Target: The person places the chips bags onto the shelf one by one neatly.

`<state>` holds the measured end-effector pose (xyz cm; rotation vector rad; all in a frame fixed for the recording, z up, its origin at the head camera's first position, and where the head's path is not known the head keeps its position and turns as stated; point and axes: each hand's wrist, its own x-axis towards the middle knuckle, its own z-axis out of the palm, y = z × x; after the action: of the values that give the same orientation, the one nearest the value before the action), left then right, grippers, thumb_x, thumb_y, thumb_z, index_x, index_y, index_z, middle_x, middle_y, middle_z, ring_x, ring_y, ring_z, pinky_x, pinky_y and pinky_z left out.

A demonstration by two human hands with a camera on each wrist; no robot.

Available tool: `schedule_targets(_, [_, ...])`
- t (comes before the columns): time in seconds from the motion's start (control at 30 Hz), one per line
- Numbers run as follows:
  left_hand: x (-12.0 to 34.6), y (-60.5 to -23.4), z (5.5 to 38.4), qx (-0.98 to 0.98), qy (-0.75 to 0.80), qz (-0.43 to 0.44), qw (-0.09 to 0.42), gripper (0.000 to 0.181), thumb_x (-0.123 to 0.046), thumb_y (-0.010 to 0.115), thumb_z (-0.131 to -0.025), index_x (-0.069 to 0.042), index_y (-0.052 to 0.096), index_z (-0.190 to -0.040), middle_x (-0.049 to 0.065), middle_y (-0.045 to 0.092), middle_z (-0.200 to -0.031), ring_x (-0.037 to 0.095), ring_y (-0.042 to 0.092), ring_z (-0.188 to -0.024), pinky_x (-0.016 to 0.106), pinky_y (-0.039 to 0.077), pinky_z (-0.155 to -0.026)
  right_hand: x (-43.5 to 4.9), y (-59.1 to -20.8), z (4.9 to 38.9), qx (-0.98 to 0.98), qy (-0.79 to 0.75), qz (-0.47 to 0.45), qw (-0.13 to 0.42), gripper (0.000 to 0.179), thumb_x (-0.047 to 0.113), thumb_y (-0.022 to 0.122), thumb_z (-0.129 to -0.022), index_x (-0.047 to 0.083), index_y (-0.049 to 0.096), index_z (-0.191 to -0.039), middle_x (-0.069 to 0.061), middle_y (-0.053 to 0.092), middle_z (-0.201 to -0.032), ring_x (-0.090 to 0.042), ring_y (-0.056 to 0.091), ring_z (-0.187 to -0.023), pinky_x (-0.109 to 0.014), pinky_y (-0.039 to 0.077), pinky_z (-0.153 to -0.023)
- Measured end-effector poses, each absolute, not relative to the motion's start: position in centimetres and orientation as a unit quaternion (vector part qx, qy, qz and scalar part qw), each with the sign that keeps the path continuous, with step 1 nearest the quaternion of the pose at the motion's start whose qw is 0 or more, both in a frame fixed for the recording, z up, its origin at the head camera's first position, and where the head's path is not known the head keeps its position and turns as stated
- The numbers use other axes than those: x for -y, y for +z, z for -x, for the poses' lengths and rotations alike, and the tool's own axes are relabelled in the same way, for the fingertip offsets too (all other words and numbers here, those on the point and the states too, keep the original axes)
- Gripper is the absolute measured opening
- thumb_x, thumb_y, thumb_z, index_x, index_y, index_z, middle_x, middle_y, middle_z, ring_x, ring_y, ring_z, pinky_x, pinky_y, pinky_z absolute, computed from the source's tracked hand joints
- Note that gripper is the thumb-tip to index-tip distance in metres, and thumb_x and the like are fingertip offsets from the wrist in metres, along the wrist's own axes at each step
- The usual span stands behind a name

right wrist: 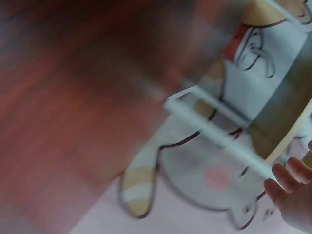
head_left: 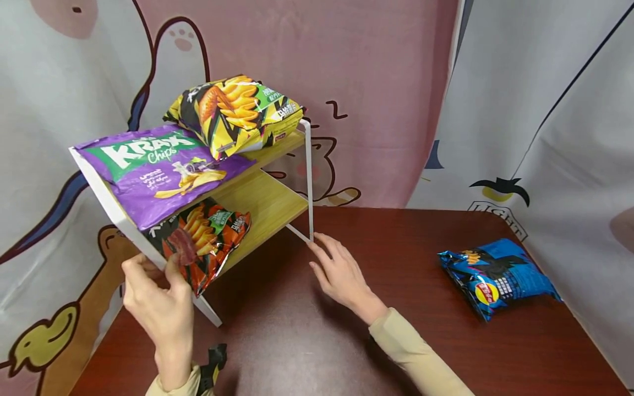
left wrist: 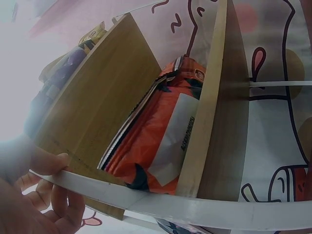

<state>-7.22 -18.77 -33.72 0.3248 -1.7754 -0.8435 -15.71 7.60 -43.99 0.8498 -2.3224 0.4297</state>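
Observation:
A two-tier rack with wooden boards and a white frame point(head_left: 116, 212) stands at the left of the table. My left hand point(head_left: 160, 302) pinches its near upright between thumb and curled fingers, as the left wrist view also shows. My right hand point(head_left: 344, 272), fingers loosely extended, is at the other upright point(head_left: 309, 187); whether it touches is unclear. On the top board lie a purple chip bag point(head_left: 163, 170) and a yellow-and-black chip bag point(head_left: 238, 115), which partly overlaps it. An orange-and-black chip bag point(head_left: 203, 236) rests on the lower board point(head_left: 269, 203).
A blue chip bag point(head_left: 500, 275) lies on the right side of the dark red-brown table point(head_left: 297, 352). Printed curtains point(head_left: 376, 110) hang behind the table and along both sides. The right wrist view is partly blurred.

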Motion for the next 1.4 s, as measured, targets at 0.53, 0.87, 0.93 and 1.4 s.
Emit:
schedule_targets(0.53, [18.8,-33.8,7.2,0.751,-0.359,-0.132,0.538,0.021,0.002,0.064,-0.082,0.014,0.052,-0.094,0.022,0.052,-0.070,-0.018,0.035,-0.071,0.028,0.033,-0.065,-23.1,-46.1,15.8,0.934,0.148,-0.119,0.303,0.047,0.010,0.071,-0.078,0.001,0.057,-0.122,-0.022,0.059,-0.117,-0.041,0.053,-0.109,-0.062,0.037,-0.096])
schedule_targets(0.87, [18.8,-33.7,7.2,0.752,-0.355,-0.134,0.539,0.021,0.001,0.064,-0.083,0.014,0.052,-0.094,0.021,0.052,-0.069,-0.017,0.034,-0.071,0.029,0.032,-0.063,-29.4,-45.1,12.8,0.973,0.092,0.071,0.197,0.063,0.010,0.071,-0.075,0.000,0.042,-0.130,-0.037,0.033,-0.133,-0.059,0.024,-0.128,-0.080,0.009,-0.098])
schedule_targets(0.93, [18.8,-33.7,7.2,0.752,-0.356,-0.134,0.538,0.021,0.001,0.064,-0.083,0.014,0.052,-0.094,0.022,0.052,-0.069,-0.017,0.034,-0.071,0.029,0.032,-0.064,-30.1,-44.8,12.3,0.979,0.091,0.101,0.148,0.069,0.011,0.072,-0.074,-0.001,0.037,-0.133,-0.042,0.025,-0.134,-0.064,0.017,-0.128,-0.083,0.008,-0.094])
schedule_targets(1.4, [18.8,-33.7,7.2,0.753,-0.356,-0.133,0.537,0.021,0.002,0.064,-0.082,0.014,0.052,-0.094,0.024,0.054,-0.072,-0.018,0.034,-0.072,0.030,0.033,-0.065,-31.4,-45.3,11.9,0.987,0.061,0.107,0.103,0.072,0.003,0.069,-0.071,0.002,0.034,-0.134,-0.042,0.027,-0.125,-0.066,0.027,-0.115,-0.075,0.038,-0.074])
